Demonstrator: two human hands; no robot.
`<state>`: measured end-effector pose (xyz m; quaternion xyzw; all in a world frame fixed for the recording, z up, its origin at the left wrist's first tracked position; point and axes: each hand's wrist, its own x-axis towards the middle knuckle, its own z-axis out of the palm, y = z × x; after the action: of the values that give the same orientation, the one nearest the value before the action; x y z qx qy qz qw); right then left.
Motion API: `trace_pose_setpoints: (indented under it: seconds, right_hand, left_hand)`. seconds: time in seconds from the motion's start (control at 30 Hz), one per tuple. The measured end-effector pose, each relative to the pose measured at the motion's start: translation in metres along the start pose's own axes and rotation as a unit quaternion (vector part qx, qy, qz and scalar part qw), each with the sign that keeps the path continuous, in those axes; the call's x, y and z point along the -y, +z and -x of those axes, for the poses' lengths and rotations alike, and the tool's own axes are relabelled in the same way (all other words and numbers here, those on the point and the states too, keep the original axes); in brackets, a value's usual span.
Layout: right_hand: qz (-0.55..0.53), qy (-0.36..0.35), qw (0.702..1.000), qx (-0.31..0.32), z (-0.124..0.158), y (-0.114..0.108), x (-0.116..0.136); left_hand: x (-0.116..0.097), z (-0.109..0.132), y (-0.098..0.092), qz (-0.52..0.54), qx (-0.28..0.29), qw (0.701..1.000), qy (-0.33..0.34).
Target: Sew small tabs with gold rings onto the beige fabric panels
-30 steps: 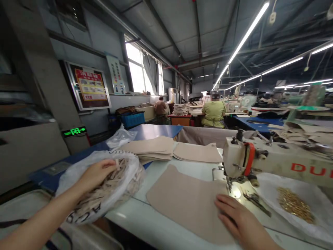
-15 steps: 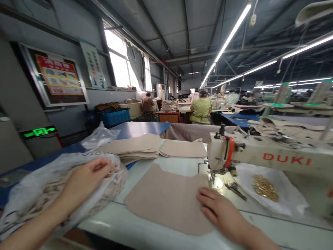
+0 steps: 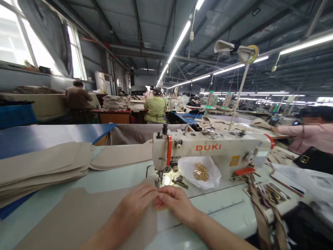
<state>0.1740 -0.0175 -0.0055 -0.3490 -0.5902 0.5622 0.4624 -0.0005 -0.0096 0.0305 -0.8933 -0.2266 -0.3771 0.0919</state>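
Note:
My left hand (image 3: 132,205), somewhat blurred, reaches over a flat beige fabric piece (image 3: 78,208) with its fingers drawn together. Its fingertips meet those of my right hand (image 3: 178,205) just in front of the sewing machine's presser foot (image 3: 160,177). My right hand is closed in a pinch. What lies between the fingers is mostly hidden; a small yellowish edge shows below them. The fabric piece's right corner is near the needle of the sewing machine (image 3: 208,149).
Stacked beige pieces (image 3: 41,170) and a smaller stack (image 3: 122,154) lie behind the fabric. Gold hardware (image 3: 201,172) sits on a white cloth (image 3: 186,166) by metal scissors-like snips (image 3: 180,182). A tool tray (image 3: 288,201) and straps (image 3: 256,201) are at right. Co-workers (image 3: 156,107) sit beyond.
My left hand has left the plastic bag of small pieces and come across to meet my right hand near the needle. The view has turned right, putting the bag out of sight.

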Motion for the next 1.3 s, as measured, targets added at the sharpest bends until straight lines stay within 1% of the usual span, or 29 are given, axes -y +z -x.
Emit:
trace_pose_setpoints:
  seconds: [0.03, 0.1, 0.17, 0.23, 0.27, 0.33, 0.43, 0.5, 0.57, 0.63, 0.67, 0.7, 0.73, 0.8, 0.9, 1.03, 1.17, 1.3]
  right_hand:
    - [-0.043, 0.017, 0.999, -0.004, -0.001, -0.002, -0.002]
    - [-0.092, 0.032, 0.995, -0.029, -0.003, -0.007, -0.005]
    - [-0.110, 0.039, 0.992, -0.047, -0.006, -0.012, -0.007]
    - [-0.103, 0.041, 0.992, -0.055, -0.009, -0.015, -0.008]
    - [-0.093, 0.041, 0.993, -0.057, -0.011, -0.016, -0.008]
    - [-0.063, 0.044, 0.996, -0.053, -0.013, -0.015, -0.008]
    - [0.021, 0.043, 0.999, -0.026, -0.011, -0.016, 0.000]
    - [0.130, 0.015, 0.991, -0.020, -0.009, -0.023, 0.013]
    - [0.260, -0.026, 0.964, -0.046, -0.006, -0.040, 0.029]
    - [0.368, -0.041, 0.923, -0.103, -0.005, -0.064, 0.045]
    - [0.436, -0.035, 0.890, -0.130, -0.005, -0.078, 0.050]
    - [0.511, -0.030, 0.846, -0.149, -0.006, -0.090, 0.055]
    - [0.573, -0.015, 0.806, -0.149, -0.007, -0.102, 0.057]
    - [0.616, 0.001, 0.778, -0.123, -0.009, -0.118, 0.056]
    - [0.632, -0.004, 0.769, -0.094, -0.012, -0.125, 0.047]
    - [0.638, -0.028, 0.763, -0.098, -0.019, -0.126, 0.034]
    - [0.627, -0.036, 0.771, -0.105, -0.026, -0.132, 0.026]
    - [0.609, -0.017, 0.785, -0.110, -0.030, -0.133, 0.022]
  left_hand:
    - [0.000, -0.001, 0.004, 0.007, -0.003, 1.000, 0.004]
    - [0.001, 0.000, 0.012, 0.025, -0.013, 1.000, 0.002]
    - [0.002, 0.001, 0.018, 0.050, -0.025, 0.998, -0.031]
    - [0.002, 0.002, 0.021, 0.090, -0.021, 0.990, -0.103]
    - [0.002, 0.001, 0.022, 0.115, -0.010, 0.982, -0.148]
    - [0.003, 0.001, 0.023, 0.165, 0.018, 0.955, -0.246]
    - [0.009, 0.001, 0.023, 0.227, 0.042, 0.901, -0.366]
    - [0.014, 0.002, 0.022, 0.251, 0.046, 0.875, -0.413]
    - [0.018, 0.002, 0.020, 0.259, 0.047, 0.856, -0.446]
    - [0.019, 0.001, 0.017, 0.260, 0.043, 0.838, -0.478]
    - [0.019, -0.001, 0.015, 0.264, 0.041, 0.829, -0.491]
    - [0.017, -0.002, 0.015, 0.269, 0.039, 0.822, -0.500]
    - [0.016, -0.004, 0.015, 0.277, 0.037, 0.816, -0.507]
    - [0.013, -0.007, 0.016, 0.296, 0.032, 0.805, -0.513]
    - [0.013, -0.009, 0.018, 0.320, 0.027, 0.790, -0.523]
    - [0.016, -0.006, 0.017, 0.323, 0.019, 0.783, -0.532]
    - [0.016, -0.004, 0.017, 0.320, 0.018, 0.784, -0.531]
    - [0.016, -0.003, 0.019, 0.321, 0.016, 0.782, -0.535]
